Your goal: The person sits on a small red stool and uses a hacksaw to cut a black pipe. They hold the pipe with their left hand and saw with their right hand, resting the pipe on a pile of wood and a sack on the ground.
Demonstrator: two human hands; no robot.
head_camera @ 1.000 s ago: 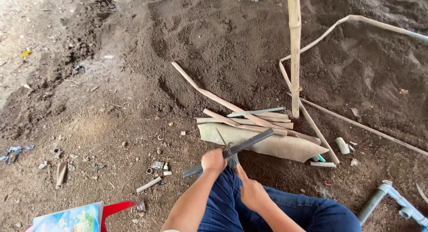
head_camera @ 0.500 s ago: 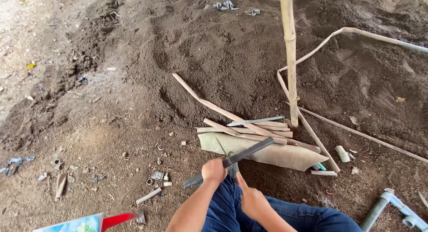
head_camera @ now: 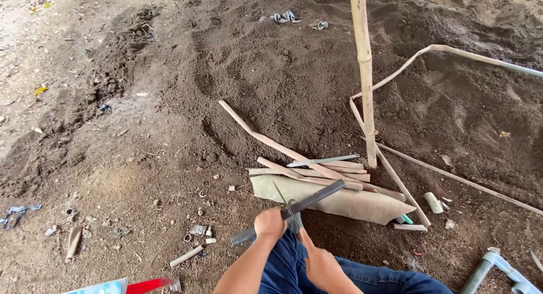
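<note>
My left hand (head_camera: 270, 224) grips a long dark flat bar (head_camera: 317, 197) that slants up to the right over my knee. My right hand (head_camera: 318, 263) holds a thin dark blade or file (head_camera: 284, 199), its tip crossing the bar from above. Both hands sit close together above my blue trouser leg (head_camera: 362, 277). Just beyond the bar lies a pale flat sheet (head_camera: 339, 202) with a bundle of bamboo strips (head_camera: 308, 171) on top.
An upright bamboo pole (head_camera: 365, 73) stands in the dark soil behind the strips. Long thin strips (head_camera: 452, 178) run off to the right. A grey pipe fitting (head_camera: 492, 266) lies at the lower right, small scraps and a short tube (head_camera: 186, 255) at the lower left.
The view has tilted slightly; both hands stay on the bar and the thin tool, which has shifted a little along the bar.
</note>
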